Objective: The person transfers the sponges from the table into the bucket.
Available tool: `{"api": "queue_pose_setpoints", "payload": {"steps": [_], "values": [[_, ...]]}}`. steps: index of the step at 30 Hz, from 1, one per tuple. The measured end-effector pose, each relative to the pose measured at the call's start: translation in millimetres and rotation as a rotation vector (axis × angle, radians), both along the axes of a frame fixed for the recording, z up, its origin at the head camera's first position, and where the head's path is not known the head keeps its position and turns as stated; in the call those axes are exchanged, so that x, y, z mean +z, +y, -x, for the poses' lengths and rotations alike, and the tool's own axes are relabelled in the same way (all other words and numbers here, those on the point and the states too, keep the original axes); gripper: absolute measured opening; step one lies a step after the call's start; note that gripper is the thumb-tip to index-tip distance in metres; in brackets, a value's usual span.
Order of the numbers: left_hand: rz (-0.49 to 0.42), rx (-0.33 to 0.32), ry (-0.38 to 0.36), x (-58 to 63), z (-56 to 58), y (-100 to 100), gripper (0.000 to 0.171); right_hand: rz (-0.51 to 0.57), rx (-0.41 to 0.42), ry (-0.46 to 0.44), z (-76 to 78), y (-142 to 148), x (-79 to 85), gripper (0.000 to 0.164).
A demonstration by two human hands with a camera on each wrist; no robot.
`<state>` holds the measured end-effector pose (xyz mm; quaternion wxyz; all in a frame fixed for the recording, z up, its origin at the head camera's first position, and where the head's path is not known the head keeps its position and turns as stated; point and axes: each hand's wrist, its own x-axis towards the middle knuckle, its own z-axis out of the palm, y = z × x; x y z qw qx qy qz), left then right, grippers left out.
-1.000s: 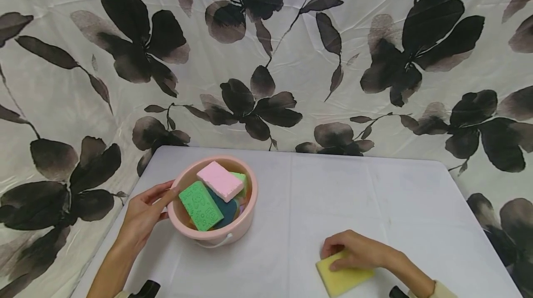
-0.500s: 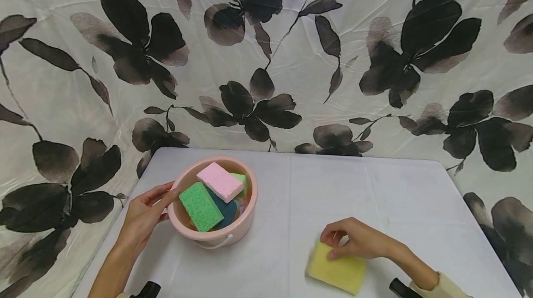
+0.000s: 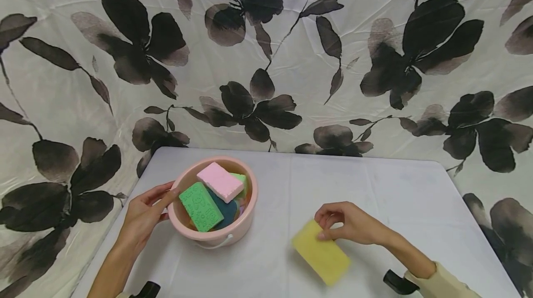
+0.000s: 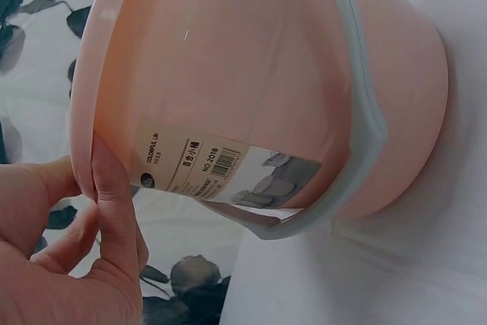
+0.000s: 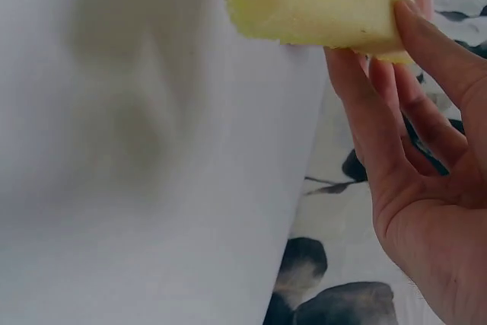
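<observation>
A pink bucket (image 3: 245, 224) with a pale handle (image 4: 358, 104) stands on the left part of the table. My left hand (image 3: 139, 217) pinches its rim between thumb and fingers; a printed label (image 4: 221, 169) shows on the bucket's side in the left wrist view. Sponges fill the bucket: a green one (image 3: 201, 206) and a pink one (image 3: 220, 181) lie on top, over a dark blue piece (image 3: 226, 210). To the right, my right hand (image 3: 354, 224) pinches a yellow sponge (image 3: 322, 254) by one edge, held above the table with its shadow below in the right wrist view.
A white cloth covers the table (image 3: 374, 187), whose far edge meets a hanging floral sheet (image 3: 325, 71). Dark wrist cameras show at both sleeves, the right one (image 3: 399, 283) low in the head view.
The right hand has raised the yellow sponge from the table and moved it left and away from me, toward the bucket. The left hand and bucket have stayed in place.
</observation>
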<state>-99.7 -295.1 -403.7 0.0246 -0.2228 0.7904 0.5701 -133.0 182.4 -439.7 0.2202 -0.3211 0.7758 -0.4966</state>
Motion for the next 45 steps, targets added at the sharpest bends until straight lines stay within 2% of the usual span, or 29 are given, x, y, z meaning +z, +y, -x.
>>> {"api": "queue_pose_setpoints", "payload": {"steps": [9, 18, 32, 45], "values": [[0.010, 0.003, 0.008, 0.0, -0.5, 0.3, 0.071, 0.009, -0.080, -0.101, 8.7, -20.8, 20.5, 0.028], [0.004, -0.008, 0.018, -2.8, -1.1, 0.5, 0.067, 0.082, -0.134, -0.193, 17.0, -43.1, 40.0, 0.032], [0.013, -0.001, 0.027, -2.8, -4.0, 0.5, 0.068, 0.148, -0.203, -0.194, 32.7, -84.9, 65.5, 0.037], [0.027, -0.006, 0.021, -2.6, -3.1, -0.2, 0.067, 0.178, -0.256, -0.185, 47.3, -130.5, 81.6, 0.038]]}}
